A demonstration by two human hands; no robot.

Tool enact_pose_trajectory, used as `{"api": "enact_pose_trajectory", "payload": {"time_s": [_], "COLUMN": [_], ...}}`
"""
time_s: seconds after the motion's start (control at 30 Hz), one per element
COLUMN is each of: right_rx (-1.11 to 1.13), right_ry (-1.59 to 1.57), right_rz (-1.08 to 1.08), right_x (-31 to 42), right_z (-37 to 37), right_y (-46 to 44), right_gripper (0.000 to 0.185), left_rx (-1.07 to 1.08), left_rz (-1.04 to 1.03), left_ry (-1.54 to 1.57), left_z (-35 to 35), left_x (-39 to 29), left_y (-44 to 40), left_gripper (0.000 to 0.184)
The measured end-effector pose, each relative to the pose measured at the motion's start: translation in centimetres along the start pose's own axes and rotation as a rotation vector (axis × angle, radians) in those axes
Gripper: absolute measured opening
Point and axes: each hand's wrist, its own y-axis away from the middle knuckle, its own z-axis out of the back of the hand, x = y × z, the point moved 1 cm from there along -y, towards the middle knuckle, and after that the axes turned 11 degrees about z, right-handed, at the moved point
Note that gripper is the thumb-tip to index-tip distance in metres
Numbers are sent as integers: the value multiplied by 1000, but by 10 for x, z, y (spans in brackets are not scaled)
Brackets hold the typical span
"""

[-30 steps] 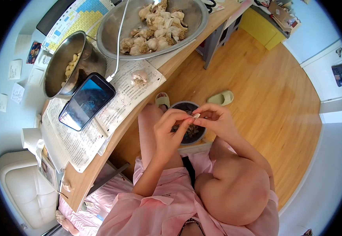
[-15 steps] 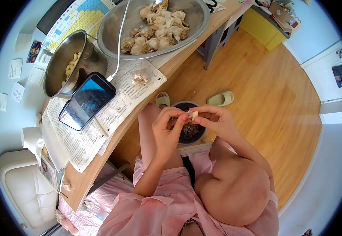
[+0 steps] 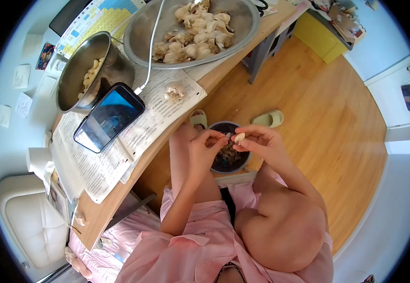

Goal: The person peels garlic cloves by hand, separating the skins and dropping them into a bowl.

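Over the bin, my right hand [image 3: 260, 140] pinches a pale, peeled-looking garlic clove [image 3: 239, 137] between thumb and fingers. Just to its left, my left hand [image 3: 206, 147] has thumb and forefinger closed on a small whitish scrap of garlic skin [image 3: 228, 135]. A narrow gap separates the two hands. Beneath them stands the dark round bin [image 3: 224, 167], holding dry brown and papery peelings. On the desk, a part-broken garlic bulb [image 3: 175, 91] lies on the printed sheets [image 3: 155, 113].
A wide metal basin [image 3: 136, 51] holds several garlic bulbs [image 3: 200, 35]. Beside it, a steel pot [image 3: 120, 66] contains peeled cloves [image 3: 92, 73]. A phone [image 3: 110, 118] with a white cable [image 3: 151, 52] leans against the pot. Slippers [image 3: 268, 119] are on the wooden floor near the bin.
My hands have moved slightly apart. The clove now shows whole in my right fingers, and the skin scrap has come away with my left. The view has shifted a little.
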Motion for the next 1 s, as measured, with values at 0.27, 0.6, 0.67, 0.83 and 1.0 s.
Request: {"api": "enact_pose_trajectory", "payload": {"time_s": [0.27,0.6,0.67,0.83,1.0], "right_rx": [-20,95,135,146,146], "right_ry": [23,139,88,85,91], "right_rz": [-28,50,80,82,121], "right_x": [4,7,9,7,9], "right_z": [-2,-1,-3,-3,-4], "right_y": [-1,4,6,10,11], "right_gripper": [26,16,14,11,12], "left_rx": [59,29,-1,-1,35], "left_rz": [-56,-586,-704,-772,-690], "left_ry": [-368,-362,-481,-547,-402], "left_z": [-15,0,1,-1,-8], "left_x": [60,-63,-62,-61,-58], "left_y": [-13,29,27,28,33], "left_gripper": [11,19,19,14,10]}}
